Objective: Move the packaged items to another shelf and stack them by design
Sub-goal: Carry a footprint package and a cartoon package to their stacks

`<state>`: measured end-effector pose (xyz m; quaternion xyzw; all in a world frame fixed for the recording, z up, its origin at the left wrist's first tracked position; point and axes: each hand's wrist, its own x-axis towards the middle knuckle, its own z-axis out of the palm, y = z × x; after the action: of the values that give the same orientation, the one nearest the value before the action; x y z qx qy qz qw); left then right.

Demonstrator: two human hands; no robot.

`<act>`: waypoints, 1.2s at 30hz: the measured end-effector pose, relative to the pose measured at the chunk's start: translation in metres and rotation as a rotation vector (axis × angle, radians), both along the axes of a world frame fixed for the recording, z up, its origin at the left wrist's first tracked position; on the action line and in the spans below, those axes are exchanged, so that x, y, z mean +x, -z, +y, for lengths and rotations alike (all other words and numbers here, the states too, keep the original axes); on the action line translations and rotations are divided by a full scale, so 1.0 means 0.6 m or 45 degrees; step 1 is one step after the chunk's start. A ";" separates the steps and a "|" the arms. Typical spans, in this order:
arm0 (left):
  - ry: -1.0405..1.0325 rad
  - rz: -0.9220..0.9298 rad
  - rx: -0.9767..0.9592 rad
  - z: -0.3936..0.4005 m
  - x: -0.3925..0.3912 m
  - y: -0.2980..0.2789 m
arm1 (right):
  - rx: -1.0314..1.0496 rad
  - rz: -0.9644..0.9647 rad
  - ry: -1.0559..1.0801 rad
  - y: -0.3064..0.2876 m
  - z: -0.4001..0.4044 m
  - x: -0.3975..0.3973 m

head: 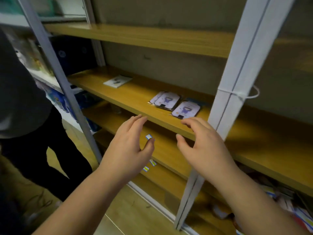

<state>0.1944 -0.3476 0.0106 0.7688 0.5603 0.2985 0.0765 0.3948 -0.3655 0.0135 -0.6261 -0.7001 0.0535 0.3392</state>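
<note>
Hands up at the shelf edge now: the left hand [128, 146] and the right hand [205, 146] hover side by side with fingers loosely spread, holding nothing, just in front of the middle wooden shelf [135, 100]. On that shelf lie two small piles of purple-printed packets [166, 100] and [185, 109], touching each other near the front edge, and a white packet [117, 80] well apart to the left; any print on them is too blurred to read.
</note>
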 end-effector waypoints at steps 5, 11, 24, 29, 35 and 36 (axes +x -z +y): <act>-0.060 0.015 -0.009 0.099 -0.049 0.000 | -0.036 -0.010 -0.009 0.012 0.128 -0.044; -0.067 0.032 0.012 0.214 -0.095 -0.004 | -0.058 -0.011 -0.060 0.009 0.247 -0.102; 0.081 -0.013 -0.152 0.514 -0.210 0.043 | -0.176 -0.036 0.086 0.032 0.416 -0.190; 0.025 0.112 -0.165 0.689 -0.244 0.060 | -0.174 -0.053 0.202 0.037 0.471 -0.222; -0.203 0.436 -0.482 0.825 -0.265 0.085 | -0.174 -0.011 0.318 0.041 0.491 -0.254; -0.226 0.462 -0.501 0.830 -0.267 0.087 | -0.179 -0.014 0.316 0.041 0.491 -0.256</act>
<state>0.0339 0.1505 -0.0418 0.7279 0.6772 0.0470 0.0964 0.2414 -0.0708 -0.0113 -0.7303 -0.6137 0.0564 0.2946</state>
